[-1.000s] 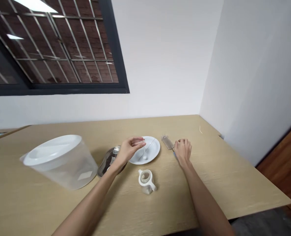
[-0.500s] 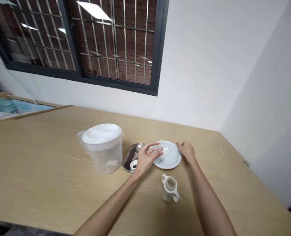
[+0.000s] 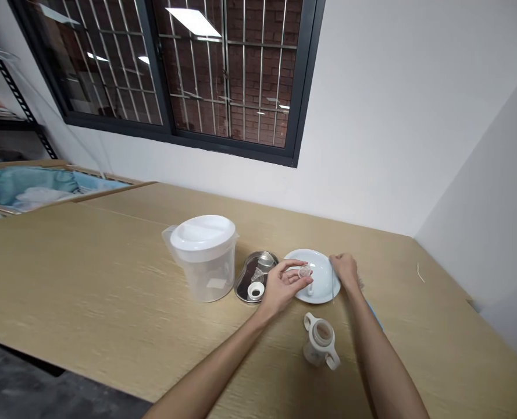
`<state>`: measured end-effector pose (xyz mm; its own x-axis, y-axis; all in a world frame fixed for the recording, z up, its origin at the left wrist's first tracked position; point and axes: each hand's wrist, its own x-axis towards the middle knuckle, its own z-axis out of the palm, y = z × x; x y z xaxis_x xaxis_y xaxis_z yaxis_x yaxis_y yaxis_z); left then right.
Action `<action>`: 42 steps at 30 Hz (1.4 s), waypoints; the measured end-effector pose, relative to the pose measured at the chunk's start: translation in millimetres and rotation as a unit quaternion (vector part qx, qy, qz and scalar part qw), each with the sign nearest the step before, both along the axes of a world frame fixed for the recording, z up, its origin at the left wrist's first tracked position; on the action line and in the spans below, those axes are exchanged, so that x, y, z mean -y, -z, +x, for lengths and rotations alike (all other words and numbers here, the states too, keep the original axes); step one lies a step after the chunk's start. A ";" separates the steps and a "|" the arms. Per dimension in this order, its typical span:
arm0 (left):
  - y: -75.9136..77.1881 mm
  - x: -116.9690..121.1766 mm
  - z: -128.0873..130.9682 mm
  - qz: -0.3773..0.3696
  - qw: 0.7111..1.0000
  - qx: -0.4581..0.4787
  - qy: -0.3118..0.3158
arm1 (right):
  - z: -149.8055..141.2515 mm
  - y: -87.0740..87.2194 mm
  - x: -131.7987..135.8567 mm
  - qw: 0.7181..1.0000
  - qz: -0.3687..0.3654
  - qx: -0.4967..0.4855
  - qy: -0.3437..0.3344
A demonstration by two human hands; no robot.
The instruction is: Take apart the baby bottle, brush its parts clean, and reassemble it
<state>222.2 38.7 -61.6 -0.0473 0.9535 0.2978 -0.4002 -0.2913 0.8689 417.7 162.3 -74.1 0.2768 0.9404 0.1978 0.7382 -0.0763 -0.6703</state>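
Observation:
My left hand [image 3: 283, 285] pinches a small clear round piece [image 3: 304, 272] over the left edge of a white plate [image 3: 321, 265]. My right hand [image 3: 345, 270] rests at the plate's right rim, fingers curled around a thin wire-like rod [image 3: 332, 284] that runs over the plate. A clear baby bottle with white handles [image 3: 320, 340] stands nearer to me, between my forearms. A metal tray [image 3: 245, 279] with a white ring [image 3: 255, 290] and small clear parts lies just left of my left hand.
A clear plastic pitcher with a white lid [image 3: 204, 254] stands left of the tray on the wooden table [image 3: 88, 279]. The wall corner closes the table's right side. A box with blue cloth [image 3: 31, 189] sits far left. A barred window is behind.
The view has swung left and down. My left hand, still pinching the clear piece, stays by the plate. My right hand moved from the brush to the plate's right rim.

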 end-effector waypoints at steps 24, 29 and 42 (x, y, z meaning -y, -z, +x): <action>-1.7 12.1 -8.6 0.120 0.968 -0.154 -0.161 | -20.9 -144.6 118.5 0.842 0.454 -0.215 -0.197; 4.3 8.9 -10.8 0.139 0.963 -0.163 -0.163 | -31.6 -140.3 118.5 0.845 0.429 -0.219 -0.232; -0.9 17.0 -9.9 0.154 0.961 -0.143 -0.179 | -48.7 -120.1 120.2 0.841 0.410 -0.025 -0.353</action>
<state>212.3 21.7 -60.7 -0.2302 0.7561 0.6126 0.0155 -0.6266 0.7792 369.0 42.1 46.1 -0.2651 0.4270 0.8645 0.3742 0.8719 -0.3159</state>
